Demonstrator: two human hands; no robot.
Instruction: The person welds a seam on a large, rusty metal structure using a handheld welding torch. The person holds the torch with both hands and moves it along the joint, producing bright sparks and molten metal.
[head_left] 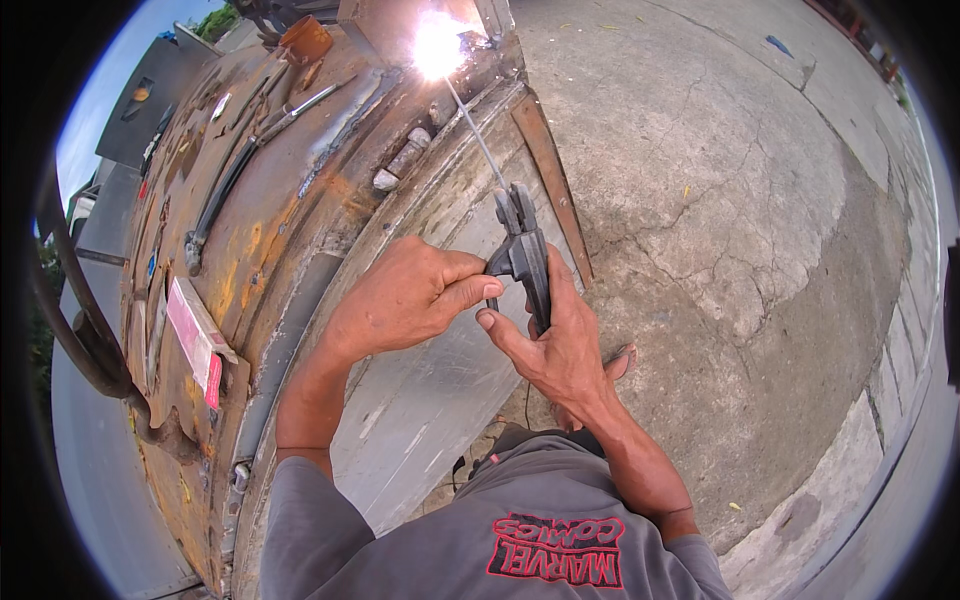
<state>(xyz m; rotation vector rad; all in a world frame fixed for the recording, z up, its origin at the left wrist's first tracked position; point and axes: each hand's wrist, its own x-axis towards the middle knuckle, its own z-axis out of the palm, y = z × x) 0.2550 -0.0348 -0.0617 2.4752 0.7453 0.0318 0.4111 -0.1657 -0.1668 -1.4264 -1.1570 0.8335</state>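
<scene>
My right hand [563, 340] is wrapped round the black handle of a welding electrode holder [530, 262]. With thumb and forefinger, my left hand [410, 297] pinches the holder's lever on its left side. A thin welding rod [474, 130] runs up and away from the holder's jaws. Its far tip meets a metal piece [375, 28] at the far edge of the rusty steel surface, where a bright white arc [438, 50] glows. The glare hides the joint itself.
Rusty steel bed [262, 225] spreads to the left, with a hammer-like tool [225, 195], a pink-and-white box [200, 335], a rusty can [306, 40] and several rods. A grey metal side panel [400, 420] slopes below my left arm. Cracked concrete [720, 200] covers the right.
</scene>
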